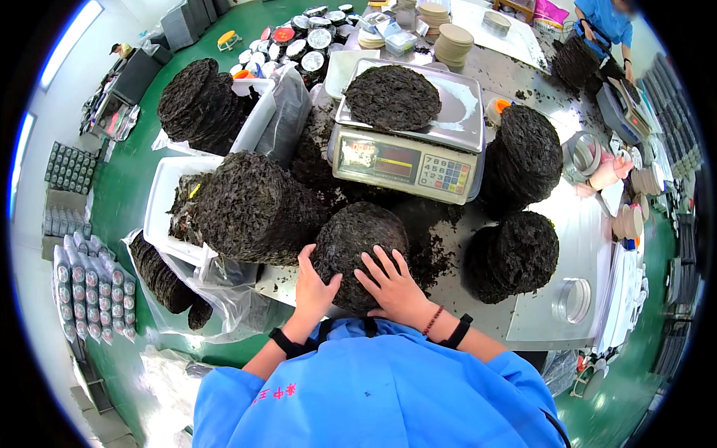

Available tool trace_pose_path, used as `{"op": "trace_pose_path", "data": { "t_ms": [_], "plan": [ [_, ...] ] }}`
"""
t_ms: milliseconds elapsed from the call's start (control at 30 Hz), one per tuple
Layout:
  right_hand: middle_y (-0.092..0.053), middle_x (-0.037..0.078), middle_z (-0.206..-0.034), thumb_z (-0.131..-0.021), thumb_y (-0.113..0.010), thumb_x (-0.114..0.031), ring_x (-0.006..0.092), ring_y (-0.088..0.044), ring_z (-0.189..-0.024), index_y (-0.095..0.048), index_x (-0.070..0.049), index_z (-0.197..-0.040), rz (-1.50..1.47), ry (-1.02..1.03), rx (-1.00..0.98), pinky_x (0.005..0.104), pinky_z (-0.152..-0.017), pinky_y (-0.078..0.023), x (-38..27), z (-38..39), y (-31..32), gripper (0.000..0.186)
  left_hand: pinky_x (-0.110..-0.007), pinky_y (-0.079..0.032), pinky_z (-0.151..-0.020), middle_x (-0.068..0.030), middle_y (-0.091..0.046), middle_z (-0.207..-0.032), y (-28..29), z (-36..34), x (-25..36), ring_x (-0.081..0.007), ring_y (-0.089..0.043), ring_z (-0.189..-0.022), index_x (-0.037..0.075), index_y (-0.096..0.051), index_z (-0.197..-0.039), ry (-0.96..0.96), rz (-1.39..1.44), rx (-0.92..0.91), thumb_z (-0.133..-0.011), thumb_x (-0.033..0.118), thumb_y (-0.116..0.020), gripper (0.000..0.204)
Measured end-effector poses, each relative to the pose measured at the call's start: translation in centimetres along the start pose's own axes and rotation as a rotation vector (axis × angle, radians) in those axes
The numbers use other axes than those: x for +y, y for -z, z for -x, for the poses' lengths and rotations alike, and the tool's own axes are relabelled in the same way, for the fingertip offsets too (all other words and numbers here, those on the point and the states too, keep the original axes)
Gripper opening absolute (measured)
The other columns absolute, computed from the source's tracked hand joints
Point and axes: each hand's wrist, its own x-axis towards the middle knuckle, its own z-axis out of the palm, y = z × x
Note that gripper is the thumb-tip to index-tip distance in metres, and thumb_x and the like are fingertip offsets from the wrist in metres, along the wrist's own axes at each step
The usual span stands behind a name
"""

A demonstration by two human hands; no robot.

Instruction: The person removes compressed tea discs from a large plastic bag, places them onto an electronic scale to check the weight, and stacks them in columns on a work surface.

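Note:
Both my hands rest on a stack of dark, round dried-seaweed cakes (360, 224) at the table's near edge. My left hand (314, 290) lies along the stack's left side, thumb and forefinger apart. Spread over its right side are the fingers of my right hand (396, 290). A larger, leaning seaweed stack (258, 205) stands just left, partly over a white bin (158, 198). Beyond my hands is a digital scale (403, 164), with a single round seaweed cake (393, 97) on its pan.
Two seaweed stacks (523, 153) stand right of the scale, near metal rings (572, 300). Another stack (196, 104) sits at the far left. Lidded tubs (317, 39) are heaped behind. Another person's hand (611, 172) reaches in from the right; a blue-clad co-worker (603, 22) is farther back.

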Motion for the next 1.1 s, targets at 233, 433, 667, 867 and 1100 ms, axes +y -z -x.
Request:
{"op": "trace_pose_path", "data": {
  "t_ms": [233, 433, 667, 867, 1100],
  "plan": [
    [-0.054, 0.017, -0.134, -0.088, -0.064, -0.025, 0.0311, -0.043, -0.134, -0.053, -0.010, -0.134, -0.516, -0.088, 0.119, 0.0496, -0.113, -0.030, 2.3, 0.7, 0.9, 0.049, -0.031, -0.050, -0.083, -0.0098, -0.062, -0.116, 2.5, -1.0, -1.6, -0.0185, -0.062, -0.102, 0.004, -0.046, -0.133, 0.320, 0.846, -0.185, -0.098, 0.030, -0.057, 0.045],
    [-0.055, -0.005, -0.082, -0.097, -0.053, -0.011, 0.0032, -0.044, -0.067, -0.057, 0.001, -0.124, -1.074, -0.599, 0.717, 0.0204, -0.060, -0.038, 3.9, 2.2, 5.5, 0.030, -0.048, -0.037, -0.107, -0.0142, -0.045, -0.143, 2.2, 0.1, 1.9, -0.0353, -0.039, -0.135, 0.011, -0.049, -0.137, -0.592, -0.292, -0.567, -0.065, 0.025, -0.084, 0.081],
    [-0.063, 0.004, -0.114, -0.095, -0.054, -0.005, 0.0088, -0.056, -0.098, -0.055, 0.005, -0.125, -1.547, -0.561, 0.784, 0.0252, -0.089, -0.046, 6.5, 3.0, 6.6, 0.031, -0.047, -0.034, -0.110, -0.0170, -0.037, -0.148, 2.2, -2.4, 2.1, -0.0338, -0.036, -0.138, 0.004, -0.041, -0.142, -0.325, 0.113, -0.500, -0.063, 0.031, -0.087, 0.095],
    [-0.065, -0.001, -0.100, -0.091, -0.061, -0.008, 0.0057, -0.054, -0.086, -0.060, 0.004, -0.122, -1.281, -0.427, 0.078, 0.0237, -0.076, -0.047, 4.0, 1.2, 8.5, 0.033, -0.029, -0.048, -0.088, -0.0070, -0.065, -0.108, 4.3, -6.7, 7.3, -0.0130, -0.059, -0.099, 0.001, -0.056, -0.123, -0.068, 0.349, -0.484, -0.075, 0.015, -0.083, 0.056],
    [-0.068, 0.015, -0.089, -0.077, -0.069, -0.008, 0.0337, -0.064, -0.079, -0.069, -0.001, -0.099, -0.574, -0.161, 0.207, 0.0370, -0.069, -0.053, 2.2, 0.8, 8.1, 0.022, -0.027, -0.051, -0.075, -0.0032, -0.069, -0.090, 3.0, -6.3, 5.2, -0.0084, -0.060, -0.082, -0.001, -0.064, -0.099, 0.205, 0.608, -0.406, -0.083, 0.009, -0.075, 0.022]
  ]
}}
